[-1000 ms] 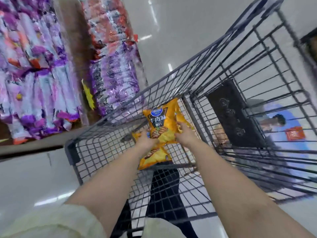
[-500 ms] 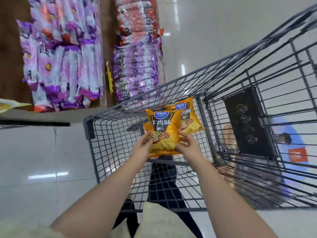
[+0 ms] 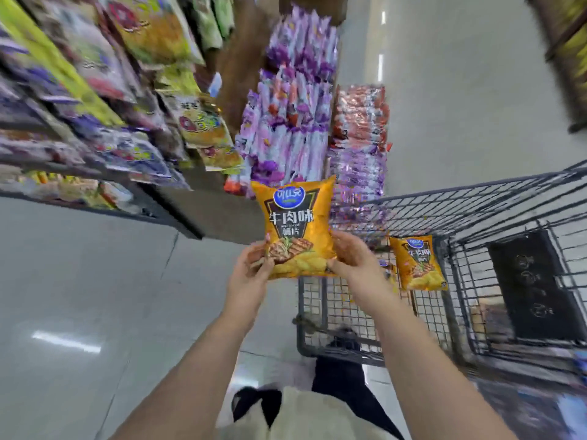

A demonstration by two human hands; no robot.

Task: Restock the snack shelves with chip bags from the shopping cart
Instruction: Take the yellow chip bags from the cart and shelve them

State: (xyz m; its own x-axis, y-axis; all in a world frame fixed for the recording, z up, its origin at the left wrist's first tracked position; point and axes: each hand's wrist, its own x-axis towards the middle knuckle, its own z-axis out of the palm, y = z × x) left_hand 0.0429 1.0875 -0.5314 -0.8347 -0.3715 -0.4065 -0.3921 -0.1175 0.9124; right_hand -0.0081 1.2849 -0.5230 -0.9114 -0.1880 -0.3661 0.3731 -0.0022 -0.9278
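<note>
So the person was standing in the aisle with one yellow chip bag (image 3: 295,227) held up in both hands, out of the shopping cart (image 3: 324,306) and just to the left of its corner. The bag was upright, printed front facing them, with the blue logo at the top and the grilled meat picture at the bottom.

The left hand (image 3: 251,268) pinched the lower left corner with the thumb on the front of the bag. The right hand (image 3: 355,258) gripped the lower right edge, thumb in front and fingers wrapped round behind. Both were properly closed on the bag, nothing loose.

Another bag of the same kind (image 3: 417,265) was in the cart to the right, standing against the wire by a post. There was a sliver of yellow just beside the right wrist, maybe a third one, but I couldn't tell. Further right in the cart there was a black panel (image 3: 533,287).

The snack shelves (image 3: 171,214) ran along the left, stuffed with green, yellow and purple packets, all really blurry. At the far end of them, right behind the held bag, there was a stack of purple packs (image 3: 292,122) with some red ones (image 3: 362,112) beside it. The grey floor (image 3: 79,281) was shiny.
</note>
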